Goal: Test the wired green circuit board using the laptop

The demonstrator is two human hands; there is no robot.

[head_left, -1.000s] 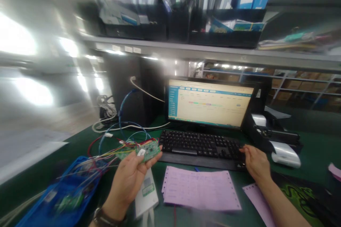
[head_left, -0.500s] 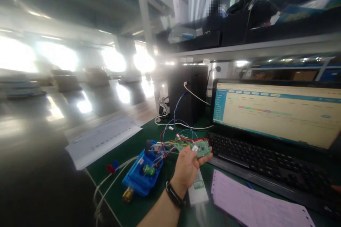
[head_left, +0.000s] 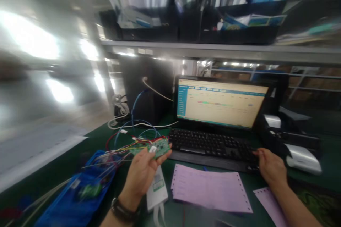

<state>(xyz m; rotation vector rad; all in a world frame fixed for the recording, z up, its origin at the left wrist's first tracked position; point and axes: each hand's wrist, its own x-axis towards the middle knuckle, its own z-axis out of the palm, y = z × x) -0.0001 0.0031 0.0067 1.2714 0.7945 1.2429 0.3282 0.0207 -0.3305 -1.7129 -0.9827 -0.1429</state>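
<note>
**Q:** Board, which way does it point?
**A:** Green circuit board (head_left: 160, 148), long axis roughly left to right, right end tipped slightly up, toward the keyboard (head_left: 210, 147). Left end trails a bundle of coloured wires (head_left: 125, 145) toward a blue plastic tray (head_left: 77, 202).

**Q:** What's in the tray?
**A:** The wires run into it, and a small green part (head_left: 89, 190) sits inside. Everything else in there is blurred, can't tell.

**Q:** Board relative to the hands?
**A:** It's in the left hand (head_left: 142, 173), just off the keyboard's near left corner. The right hand (head_left: 271, 168) is well apart from it, at the keyboard's other end.

**Q:** Hand states?
**A:** Left is closed narrow on the board, thumb on top, fingers behind it, band on the wrist (head_left: 124, 210). Right holds nothing, fingers loosely curled, resting at the keyboard's right end.

**Q:** What's around the keyboard?
**A:** In front: a stack of pink paper (head_left: 210, 188), and a white packet (head_left: 157, 188) under the left hand. A second pink sheet (head_left: 269, 205) lies under the right forearm. Behind: a lit computer screen (head_left: 222, 103). Right: a white device (head_left: 302, 158).
</note>
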